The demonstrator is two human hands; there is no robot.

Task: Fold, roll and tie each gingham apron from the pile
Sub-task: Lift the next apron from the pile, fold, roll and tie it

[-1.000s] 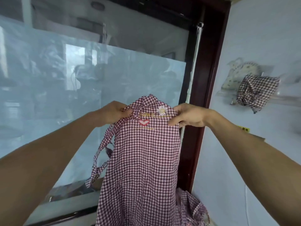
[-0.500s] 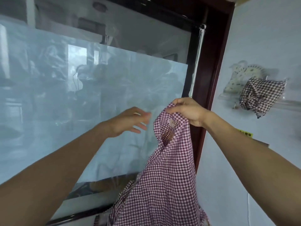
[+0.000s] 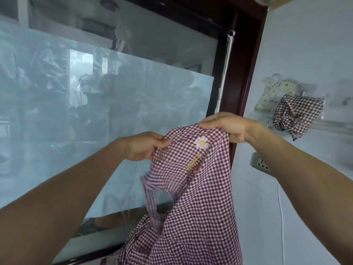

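Note:
A maroon-and-white gingham apron (image 3: 194, 197) with a daisy patch hangs in the air in front of a window. My right hand (image 3: 227, 127) grips its top edge at the right. My left hand (image 3: 145, 146) pinches the top edge at the left, slightly lower. A strap (image 3: 152, 205) dangles below the left side. More gingham cloth (image 3: 137, 243) lies bunched at the bottom of the view, partly hidden behind the hanging apron.
A rolled gingham bundle (image 3: 296, 115) rests on a glass wall shelf (image 3: 334, 123) at the right, beside a floral cloth (image 3: 275, 94). A wall socket (image 3: 260, 165) sits below it. A dark window frame (image 3: 242, 73) stands just behind the apron.
My left hand let go of the apron, then took hold of its top edge again. The apron turned, and its daisy patch faces me once more.

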